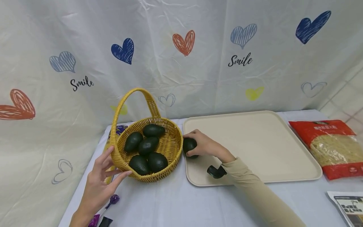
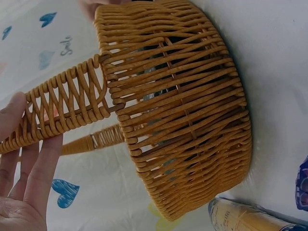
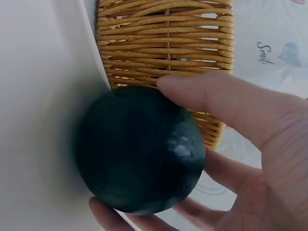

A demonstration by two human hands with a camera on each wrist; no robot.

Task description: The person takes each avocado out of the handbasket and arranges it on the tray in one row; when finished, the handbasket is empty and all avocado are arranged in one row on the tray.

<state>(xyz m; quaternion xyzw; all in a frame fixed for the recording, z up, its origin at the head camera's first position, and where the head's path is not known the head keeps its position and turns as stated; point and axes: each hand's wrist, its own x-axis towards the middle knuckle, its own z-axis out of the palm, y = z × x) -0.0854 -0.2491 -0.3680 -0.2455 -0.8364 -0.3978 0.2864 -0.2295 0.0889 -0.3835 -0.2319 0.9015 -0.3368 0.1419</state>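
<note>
A yellow wicker basket (image 1: 173, 126) with a tall handle (image 1: 137, 90) holds several dark green avocados (image 1: 148, 145). My left hand (image 1: 97, 186) grips the basket at the near foot of its handle, fingers on one side and thumb on the other. In the left wrist view, the fingers (image 2: 41, 168) lie against the woven handle. My right hand (image 1: 202, 144) holds another avocado (image 1: 188, 145) between thumb and fingers at the left edge of the beige tray (image 1: 255, 145), right beside the basket. The right wrist view shows this avocado (image 3: 139, 149) close over the tray rim.
A dark curved thing (image 1: 216, 171) shows on the tray, partly covered by my right sleeve. A red bag of pasta (image 1: 331, 145) lies right of the tray, with a printed packet (image 1: 350, 205) nearer. A yellow package (image 1: 107, 148) sits behind the basket; a purple lollipop (image 1: 114, 199) lies near my left wrist.
</note>
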